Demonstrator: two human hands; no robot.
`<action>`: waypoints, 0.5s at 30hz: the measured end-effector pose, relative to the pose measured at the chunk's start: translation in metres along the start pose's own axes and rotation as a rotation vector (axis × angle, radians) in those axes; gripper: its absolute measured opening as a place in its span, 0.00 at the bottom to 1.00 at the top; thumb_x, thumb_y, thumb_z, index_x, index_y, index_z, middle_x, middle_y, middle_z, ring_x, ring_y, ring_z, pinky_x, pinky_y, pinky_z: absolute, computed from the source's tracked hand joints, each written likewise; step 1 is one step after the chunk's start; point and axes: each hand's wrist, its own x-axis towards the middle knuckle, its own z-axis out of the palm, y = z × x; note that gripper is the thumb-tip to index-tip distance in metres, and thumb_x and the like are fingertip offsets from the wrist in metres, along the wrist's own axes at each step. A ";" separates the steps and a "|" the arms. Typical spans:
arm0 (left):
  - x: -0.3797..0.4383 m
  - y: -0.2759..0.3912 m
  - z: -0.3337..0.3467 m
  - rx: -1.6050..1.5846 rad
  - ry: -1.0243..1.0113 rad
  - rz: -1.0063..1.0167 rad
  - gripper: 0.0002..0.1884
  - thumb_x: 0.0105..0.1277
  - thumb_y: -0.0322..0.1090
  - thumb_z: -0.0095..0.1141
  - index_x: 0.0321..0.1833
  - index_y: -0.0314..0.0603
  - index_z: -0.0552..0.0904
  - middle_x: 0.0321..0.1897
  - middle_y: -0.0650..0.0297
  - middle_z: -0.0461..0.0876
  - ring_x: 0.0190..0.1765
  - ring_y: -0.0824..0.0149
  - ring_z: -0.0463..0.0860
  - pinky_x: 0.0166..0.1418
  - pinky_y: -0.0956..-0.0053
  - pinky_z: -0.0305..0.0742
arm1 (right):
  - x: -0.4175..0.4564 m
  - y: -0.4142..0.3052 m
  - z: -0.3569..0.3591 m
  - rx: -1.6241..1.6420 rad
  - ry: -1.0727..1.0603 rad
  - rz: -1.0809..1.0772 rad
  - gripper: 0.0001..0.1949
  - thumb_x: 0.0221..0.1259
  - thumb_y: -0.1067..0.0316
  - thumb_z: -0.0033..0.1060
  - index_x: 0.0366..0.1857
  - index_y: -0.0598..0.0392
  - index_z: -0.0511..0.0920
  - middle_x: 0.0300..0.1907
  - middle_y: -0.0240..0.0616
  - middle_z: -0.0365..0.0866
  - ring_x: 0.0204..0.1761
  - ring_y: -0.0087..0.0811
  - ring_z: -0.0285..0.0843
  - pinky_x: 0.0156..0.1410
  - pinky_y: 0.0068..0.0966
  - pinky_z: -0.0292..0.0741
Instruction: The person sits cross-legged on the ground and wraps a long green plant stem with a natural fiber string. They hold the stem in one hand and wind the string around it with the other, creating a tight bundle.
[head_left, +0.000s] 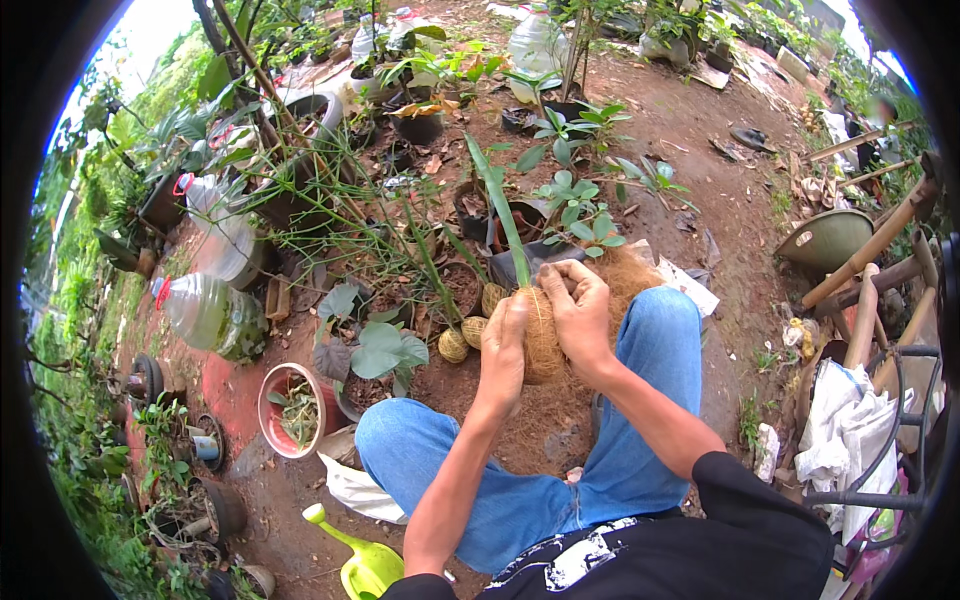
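Between my knees I hold a ball of brown coconut fiber (541, 337) bound with string, and one long green leaf (504, 210) stands up from its top. My left hand (504, 345) is closed around the ball's left side, thumb near the top. The fingers of my right hand (576, 300) are pinched together at the upper right edge of the ball; whether they grip string is too small to tell. Beyond my left hand, several smaller wrapped balls (453, 346) with upright green leaves rest on the soil. Loose coconut fiber (626, 277) lies behind my right hand.
A red-and-white pot (265, 409) with cuttings and a lime-green watering can (373, 570) are at the left. Large plastic bottles (206, 315) and potted plants stand farther off. At the right are wooden-handled tools (862, 315), a green basin (829, 238), white sacks (844, 427) and a metal frame (911, 420).
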 end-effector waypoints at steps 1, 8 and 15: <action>0.007 -0.005 -0.007 0.149 0.035 0.063 0.19 0.78 0.48 0.49 0.58 0.40 0.78 0.44 0.67 0.82 0.45 0.73 0.81 0.50 0.74 0.78 | 0.002 -0.001 -0.001 -0.062 -0.041 -0.015 0.08 0.75 0.67 0.59 0.38 0.60 0.81 0.31 0.26 0.81 0.31 0.13 0.73 0.35 0.16 0.72; 0.004 -0.007 -0.008 0.642 0.153 0.223 0.14 0.70 0.38 0.57 0.46 0.32 0.83 0.35 0.60 0.86 0.39 0.72 0.80 0.48 0.72 0.76 | 0.038 -0.036 -0.034 0.068 -0.257 0.226 0.08 0.72 0.68 0.62 0.39 0.63 0.83 0.28 0.25 0.82 0.27 0.13 0.71 0.30 0.16 0.67; 0.010 -0.009 -0.006 0.565 0.256 0.279 0.24 0.77 0.52 0.48 0.45 0.32 0.84 0.27 0.65 0.78 0.34 0.73 0.73 0.43 0.73 0.71 | -0.004 -0.035 -0.014 -0.195 -0.251 -0.218 0.05 0.70 0.72 0.65 0.38 0.63 0.83 0.27 0.23 0.80 0.27 0.09 0.67 0.29 0.13 0.61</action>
